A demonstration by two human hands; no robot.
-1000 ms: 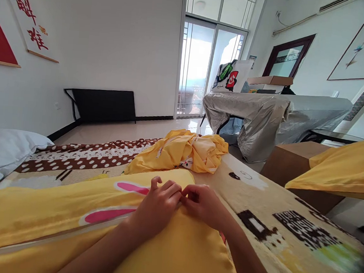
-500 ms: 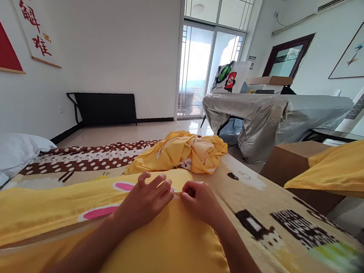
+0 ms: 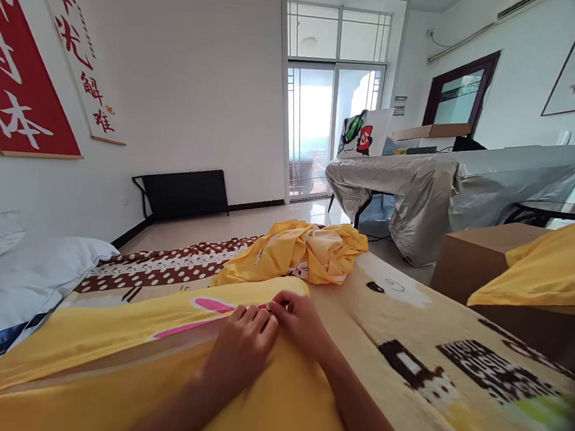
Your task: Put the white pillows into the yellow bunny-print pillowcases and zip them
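A yellow pillowcase (image 3: 288,388) with pink-and-white rabbit ears printed on it lies in front of me. A long opening between its two yellow edges runs to the lower left. My left hand (image 3: 245,338) has its fingers curled down on the edge of this opening. Close against it, my right hand (image 3: 297,316) pinches the edge near the far end, thumb and forefinger together. The bit of fabric between the fingertips is mostly hidden.
Crumpled yellow cloth (image 3: 297,249) lies beyond my hands on the patterned beige blanket (image 3: 352,333). White pillows (image 3: 59,264) are at the left. A cardboard box (image 3: 467,263) under more yellow fabric (image 3: 557,263) stands right, before a silver-covered table (image 3: 414,179).
My left hand has moved in toward the right hand and down, its raised fingers now curled onto the fabric. The right hand has shifted slightly left. My view has tilted up.
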